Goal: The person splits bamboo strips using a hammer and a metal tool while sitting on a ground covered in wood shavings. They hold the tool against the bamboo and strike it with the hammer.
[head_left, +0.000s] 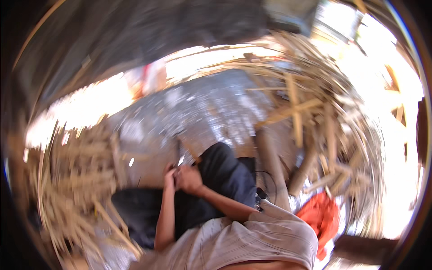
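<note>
My left hand [169,176] and my right hand [188,179] are together over my lap, fingers curled in against each other. Between them a small shiny piece [181,160] sticks up; motion blur hides its kind and which hand grips it. Just beyond my fingers, a dark narrow object [178,145] and a brown stick [192,153] show smeared, and I cannot tell whether either touches my hands. Dark trousers [229,173] cover my folded legs beneath and beside the hands.
A greyish sheet [216,108] with shiny spots spreads ahead. Cut wood or bamboo strips [85,180] are piled at the left, and more strips [315,58] curve round the far right. A thick log [272,166] lies right of my knee, near an orange-red cloth [320,218].
</note>
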Demonstrator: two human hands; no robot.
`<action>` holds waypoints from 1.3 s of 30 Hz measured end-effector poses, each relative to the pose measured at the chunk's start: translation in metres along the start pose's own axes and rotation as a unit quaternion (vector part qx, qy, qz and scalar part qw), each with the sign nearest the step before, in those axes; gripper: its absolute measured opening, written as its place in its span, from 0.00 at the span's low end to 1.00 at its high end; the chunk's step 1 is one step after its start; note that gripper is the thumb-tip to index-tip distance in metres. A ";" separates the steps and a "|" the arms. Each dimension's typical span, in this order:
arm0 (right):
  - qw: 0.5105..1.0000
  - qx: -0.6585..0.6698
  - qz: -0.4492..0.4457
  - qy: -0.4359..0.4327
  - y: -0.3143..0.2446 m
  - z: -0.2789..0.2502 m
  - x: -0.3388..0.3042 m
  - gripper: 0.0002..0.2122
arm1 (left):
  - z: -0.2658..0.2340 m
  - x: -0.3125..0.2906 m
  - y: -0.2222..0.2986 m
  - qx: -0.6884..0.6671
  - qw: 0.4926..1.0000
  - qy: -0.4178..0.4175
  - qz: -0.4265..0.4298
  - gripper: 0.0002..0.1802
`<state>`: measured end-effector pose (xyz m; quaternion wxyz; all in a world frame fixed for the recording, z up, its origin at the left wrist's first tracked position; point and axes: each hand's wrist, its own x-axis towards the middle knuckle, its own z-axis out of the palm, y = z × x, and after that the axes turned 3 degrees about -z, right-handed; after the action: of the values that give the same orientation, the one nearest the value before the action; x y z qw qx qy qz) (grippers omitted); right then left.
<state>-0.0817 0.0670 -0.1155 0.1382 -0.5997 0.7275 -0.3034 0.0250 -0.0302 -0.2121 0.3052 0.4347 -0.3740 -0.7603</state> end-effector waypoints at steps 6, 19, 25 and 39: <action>1.000 0.006 0.013 -0.019 0.033 0.009 0.005 0.28 | 0.021 0.000 0.021 -0.054 0.998 0.023 -0.036 0.13; 0.997 0.042 0.019 -0.054 0.030 0.013 0.010 0.42 | 0.023 -0.026 0.038 -0.233 0.953 -0.173 0.080 0.31; 0.854 0.454 0.086 -0.239 0.043 -0.006 0.022 0.25 | 0.025 -0.035 0.044 -0.360 0.911 -0.203 0.009 0.23; 0.677 0.657 0.130 -0.303 -0.025 -0.018 0.023 0.16 | 0.022 -0.045 0.061 -0.269 0.925 -0.267 -0.005 0.38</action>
<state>-0.0783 0.0478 -0.0825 0.7482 -0.3125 0.3295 -0.4838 0.0333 -0.0205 -0.1345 0.2955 0.1192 -0.2206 -0.9218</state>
